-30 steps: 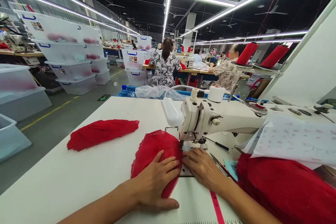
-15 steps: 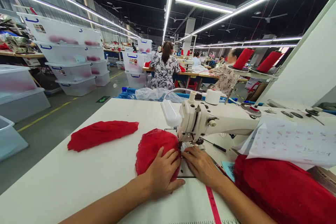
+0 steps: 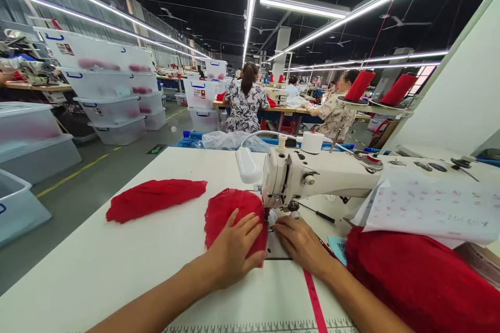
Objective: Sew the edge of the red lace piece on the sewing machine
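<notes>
My left hand lies flat with fingers spread on a rounded piece of red fabric, pressing it to the table. The fabric's right edge runs beside the needle area of a white sewing machine. My right hand rests just right of the presser foot, fingers stretched toward it, palm down on the machine bed. No held thing shows in it, though its fingertips are partly tucked down. A second, longer red fabric piece lies on the table to the left.
A pile of red fabric lies at the right under a marked paper sheet. A screwdriver is behind my right hand. Red thread cones stand above. Stacked plastic boxes line the left aisle; co-workers sit ahead.
My left hand has shifted slightly left and away from me on the fabric, its thumb drawn back from the machine bed. My right hand stays beside the presser foot. The view has tilted a little.
</notes>
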A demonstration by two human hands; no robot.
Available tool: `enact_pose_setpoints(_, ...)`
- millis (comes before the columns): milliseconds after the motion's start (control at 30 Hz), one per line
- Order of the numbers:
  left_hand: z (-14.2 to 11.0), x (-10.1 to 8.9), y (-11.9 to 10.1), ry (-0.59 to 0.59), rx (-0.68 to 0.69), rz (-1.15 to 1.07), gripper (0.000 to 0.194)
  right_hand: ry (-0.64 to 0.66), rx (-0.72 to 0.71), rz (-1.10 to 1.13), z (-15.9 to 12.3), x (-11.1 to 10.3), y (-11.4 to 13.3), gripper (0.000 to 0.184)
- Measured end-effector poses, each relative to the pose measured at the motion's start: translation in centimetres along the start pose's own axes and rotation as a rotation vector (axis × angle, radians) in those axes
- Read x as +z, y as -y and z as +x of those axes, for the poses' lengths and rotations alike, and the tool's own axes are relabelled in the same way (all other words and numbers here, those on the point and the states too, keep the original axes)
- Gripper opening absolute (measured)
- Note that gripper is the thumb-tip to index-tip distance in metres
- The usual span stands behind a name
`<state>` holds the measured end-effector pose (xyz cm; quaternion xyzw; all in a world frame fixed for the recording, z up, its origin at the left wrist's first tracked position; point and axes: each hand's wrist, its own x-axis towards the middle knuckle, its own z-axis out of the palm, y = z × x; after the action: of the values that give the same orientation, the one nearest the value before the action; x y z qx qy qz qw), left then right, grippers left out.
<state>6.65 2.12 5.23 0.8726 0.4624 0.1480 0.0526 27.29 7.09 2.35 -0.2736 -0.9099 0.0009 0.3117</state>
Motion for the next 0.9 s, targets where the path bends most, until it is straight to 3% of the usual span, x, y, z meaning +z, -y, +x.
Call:
enact_pose_setpoints(133,-3.0,-0.9,1.3,-0.1,0.08,-0.004,0.028,0.024,0.009,-0.024,-0.3,0.1,0.1,0.024)
enact_pose_setpoints(300,-4.9,-0.7,2.2,-0.136,0.196,0.076,0.026,0.069,-0.094,0.059,-0.1,-0.7,1.3,0.022)
enact_pose_setpoints(533,-4.9,-0.4,2.3,-0.148,0.216,0.142,0.029,0.11,-0.195,0.097,-0.1,-0.7,2.4,0.024)
enact_pose_setpoints(767,-4.6,-0.1,1.9,-0.236,0.181,0.234,0.017,0.234,-0.176,0.037,-0.4,0.7,3.5,0.029)
enact_pose_setpoints(900,-4.5,0.1,1.5,-0.249,0.242,0.368,0.026,0.252,-0.157,0.075,-0.4,0.4,3.2,0.027)
